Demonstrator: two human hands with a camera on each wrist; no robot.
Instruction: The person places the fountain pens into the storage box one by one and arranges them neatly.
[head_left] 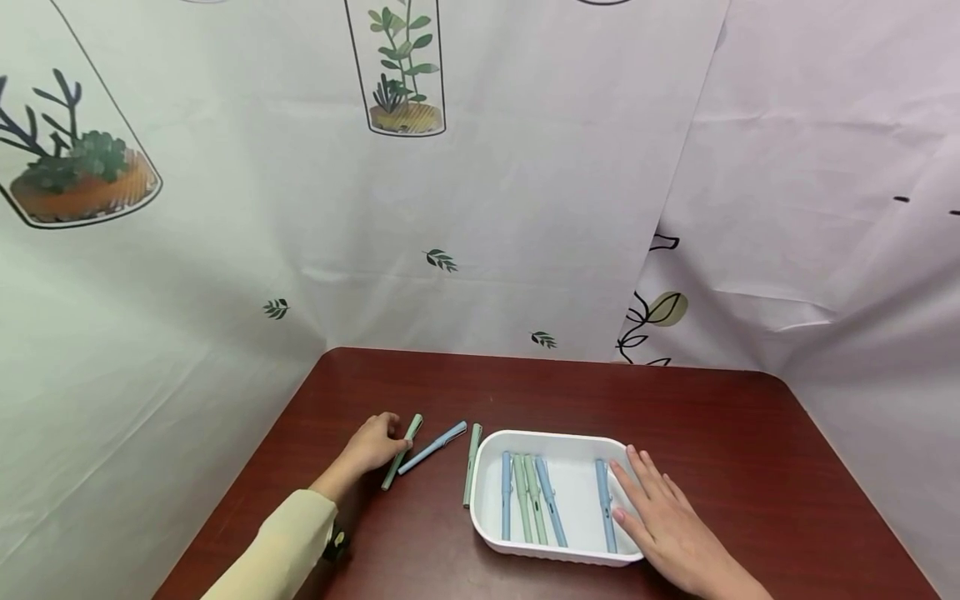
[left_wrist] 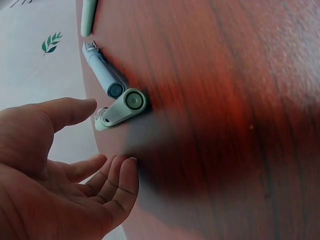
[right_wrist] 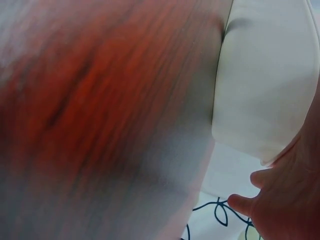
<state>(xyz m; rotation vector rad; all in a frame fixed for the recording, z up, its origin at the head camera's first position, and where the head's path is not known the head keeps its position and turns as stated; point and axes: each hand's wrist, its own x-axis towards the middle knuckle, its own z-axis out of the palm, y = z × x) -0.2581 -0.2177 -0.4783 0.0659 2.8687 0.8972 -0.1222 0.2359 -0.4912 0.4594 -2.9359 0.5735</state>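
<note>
My left hand is over the left part of the table, beside a green pen. In the left wrist view, its thumb and loosely bent fingers stand apart, with the green pen just beyond them and nothing gripped. A blue pen lies slanted next to that one. Another green pen lies along the left side of a white tray. My right hand rests at the tray's right rim, fingers spread and straight. Inside the tray are several blue and green pens, with one blue pen apart on the right.
A dark red-brown wooden table carries everything. White cloth printed with plants hangs behind it and along both sides.
</note>
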